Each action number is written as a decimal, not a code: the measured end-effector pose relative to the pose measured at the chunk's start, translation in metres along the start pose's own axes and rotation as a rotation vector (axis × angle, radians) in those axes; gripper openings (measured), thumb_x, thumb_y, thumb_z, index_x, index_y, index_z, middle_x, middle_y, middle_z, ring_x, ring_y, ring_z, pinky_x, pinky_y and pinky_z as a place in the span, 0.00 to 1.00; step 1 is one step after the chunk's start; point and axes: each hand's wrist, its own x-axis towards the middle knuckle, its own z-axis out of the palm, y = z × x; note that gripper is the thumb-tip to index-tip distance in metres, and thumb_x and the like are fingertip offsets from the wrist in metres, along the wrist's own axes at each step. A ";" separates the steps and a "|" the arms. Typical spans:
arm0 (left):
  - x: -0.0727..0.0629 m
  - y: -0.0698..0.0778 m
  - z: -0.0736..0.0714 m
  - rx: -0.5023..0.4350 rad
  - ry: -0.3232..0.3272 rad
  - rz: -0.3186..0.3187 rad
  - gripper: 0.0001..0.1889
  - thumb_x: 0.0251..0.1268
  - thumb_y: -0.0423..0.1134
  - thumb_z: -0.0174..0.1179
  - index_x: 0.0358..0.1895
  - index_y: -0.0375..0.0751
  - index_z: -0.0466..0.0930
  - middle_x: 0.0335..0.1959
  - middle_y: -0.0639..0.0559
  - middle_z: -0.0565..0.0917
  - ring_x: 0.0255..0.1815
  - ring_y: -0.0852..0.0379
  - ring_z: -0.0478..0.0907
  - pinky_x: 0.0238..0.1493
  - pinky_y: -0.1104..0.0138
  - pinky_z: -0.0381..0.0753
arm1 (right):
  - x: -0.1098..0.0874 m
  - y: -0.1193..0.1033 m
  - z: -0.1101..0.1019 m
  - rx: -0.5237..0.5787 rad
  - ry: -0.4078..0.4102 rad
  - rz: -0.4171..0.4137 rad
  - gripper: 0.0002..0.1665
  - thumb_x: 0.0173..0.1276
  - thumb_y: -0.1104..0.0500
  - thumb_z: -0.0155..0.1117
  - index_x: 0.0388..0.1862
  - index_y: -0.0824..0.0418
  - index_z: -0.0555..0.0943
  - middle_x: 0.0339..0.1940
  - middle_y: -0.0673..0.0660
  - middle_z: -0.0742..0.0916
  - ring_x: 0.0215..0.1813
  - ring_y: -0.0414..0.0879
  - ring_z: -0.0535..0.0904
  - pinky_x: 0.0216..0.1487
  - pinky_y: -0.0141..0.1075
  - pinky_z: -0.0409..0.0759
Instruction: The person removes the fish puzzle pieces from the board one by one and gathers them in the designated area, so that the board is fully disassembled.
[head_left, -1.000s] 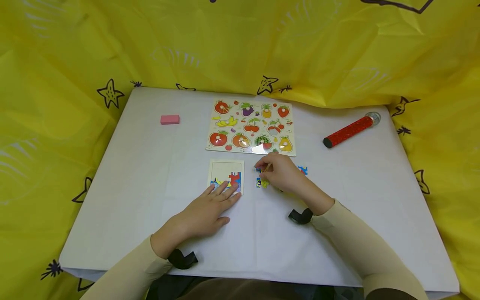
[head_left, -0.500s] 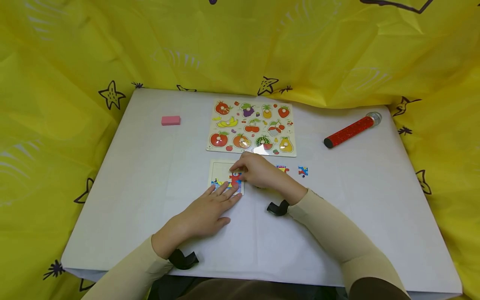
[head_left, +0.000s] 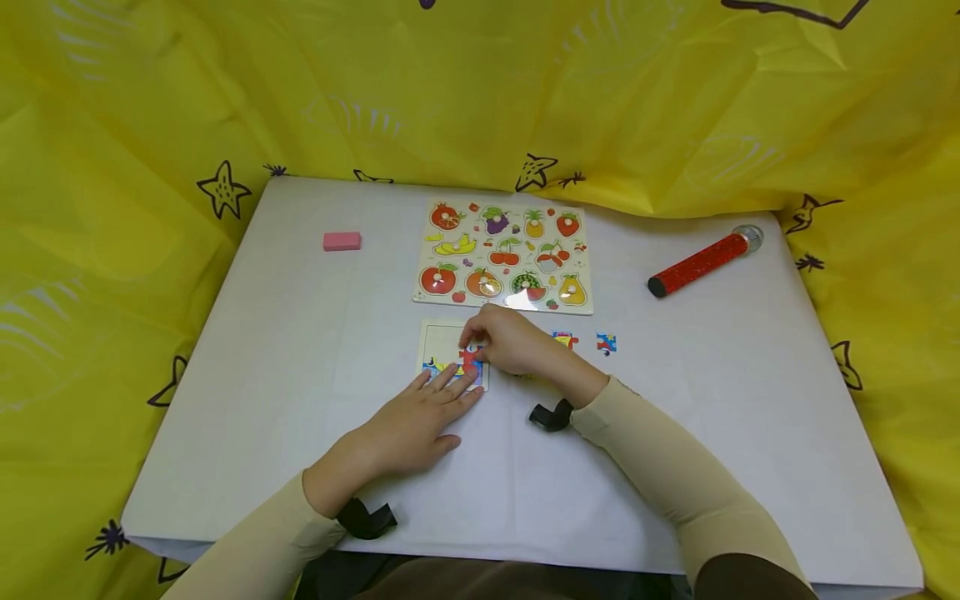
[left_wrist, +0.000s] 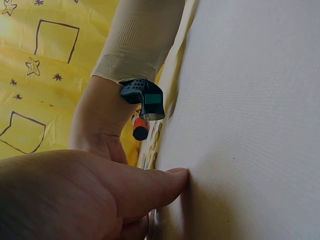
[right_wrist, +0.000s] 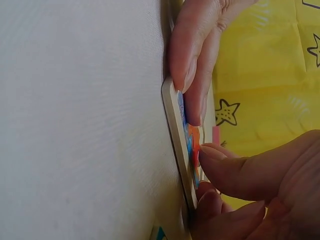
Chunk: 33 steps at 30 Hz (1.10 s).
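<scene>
From the head, the left hand (head_left: pixel 411 422) lies with its fingers straight and spread, fingertips resting on the near edge of a small, square, cream puzzle tray (head_left: pixel 441 337) holding part of a colourful picture. The right hand (head_left: pixel 513 340) is bent over the tray's right side, thumb and fingers curled close together at a red printed jigsaw area (head_left: pixel 468 358); I cannot tell whether they pinch a piece. Right of that hand lie loose blue, red and yellow jigsaw pieces (head_left: pixel 606 342). Beyond both hands is a cream rectangular board with fruit pictures (head_left: pixel 487 265); a pink rectangular block (head_left: pixel 342 242) lies beyond the left hand, a red glittery rod (head_left: pixel 697 264) well to the right hand's right.

From the left wrist, the left thumb (left_wrist: pixel 172 186) touches the white cloth (left_wrist: pixel 260 115).

From the right wrist, the right thumb (right_wrist: pixel 215 155) touches the picture's orange-red part, just beside the left fingers (right_wrist: pixel 186 55).
</scene>
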 end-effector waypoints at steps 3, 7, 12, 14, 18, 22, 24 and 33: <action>0.000 0.000 0.000 -0.003 -0.004 -0.001 0.39 0.80 0.49 0.62 0.88 0.51 0.58 0.91 0.52 0.53 0.93 0.45 0.42 0.90 0.40 0.46 | 0.000 0.000 0.000 0.012 0.008 0.001 0.10 0.70 0.65 0.76 0.43 0.50 0.90 0.42 0.51 0.86 0.48 0.47 0.81 0.56 0.43 0.81; 0.001 0.001 0.000 0.000 -0.006 -0.004 0.39 0.80 0.49 0.62 0.88 0.51 0.57 0.91 0.52 0.53 0.93 0.45 0.42 0.90 0.40 0.46 | 0.001 0.000 0.001 0.039 0.021 -0.002 0.10 0.70 0.66 0.74 0.44 0.51 0.90 0.38 0.50 0.87 0.45 0.46 0.81 0.53 0.41 0.81; 0.001 0.000 0.001 0.006 -0.001 -0.004 0.39 0.80 0.49 0.63 0.88 0.51 0.57 0.91 0.52 0.53 0.93 0.45 0.42 0.90 0.41 0.46 | 0.000 0.001 0.002 0.072 0.046 0.013 0.09 0.72 0.67 0.71 0.44 0.53 0.89 0.35 0.50 0.87 0.42 0.44 0.81 0.51 0.39 0.80; 0.001 0.000 0.001 0.006 0.000 -0.004 0.39 0.80 0.49 0.63 0.88 0.51 0.57 0.91 0.52 0.53 0.93 0.45 0.42 0.90 0.40 0.46 | 0.000 0.000 0.002 0.080 0.052 0.019 0.09 0.72 0.67 0.71 0.43 0.53 0.90 0.35 0.50 0.87 0.42 0.44 0.81 0.50 0.39 0.80; 0.001 0.000 0.001 0.005 0.002 -0.003 0.39 0.80 0.49 0.62 0.88 0.51 0.57 0.91 0.52 0.53 0.93 0.45 0.42 0.90 0.40 0.47 | 0.000 0.000 0.003 0.084 0.061 0.012 0.08 0.72 0.66 0.72 0.41 0.53 0.91 0.35 0.50 0.87 0.41 0.44 0.81 0.48 0.38 0.79; 0.001 0.000 0.001 0.004 0.004 -0.003 0.39 0.80 0.49 0.62 0.88 0.51 0.57 0.91 0.52 0.53 0.93 0.45 0.42 0.90 0.40 0.47 | -0.002 -0.001 0.005 0.098 0.074 -0.009 0.08 0.71 0.66 0.74 0.40 0.53 0.90 0.35 0.50 0.86 0.41 0.44 0.80 0.46 0.36 0.78; 0.001 0.001 0.001 0.002 0.002 -0.005 0.39 0.80 0.49 0.62 0.88 0.51 0.57 0.91 0.52 0.53 0.93 0.45 0.42 0.90 0.40 0.46 | -0.003 -0.001 0.006 0.111 0.075 -0.018 0.08 0.71 0.66 0.74 0.40 0.53 0.90 0.36 0.50 0.86 0.41 0.44 0.79 0.45 0.35 0.78; 0.000 0.002 0.001 -0.006 0.000 -0.015 0.39 0.80 0.48 0.63 0.88 0.51 0.57 0.91 0.52 0.53 0.93 0.46 0.42 0.90 0.41 0.46 | -0.005 -0.002 0.004 0.156 0.083 -0.034 0.09 0.72 0.67 0.73 0.40 0.53 0.91 0.35 0.51 0.85 0.38 0.44 0.79 0.42 0.35 0.78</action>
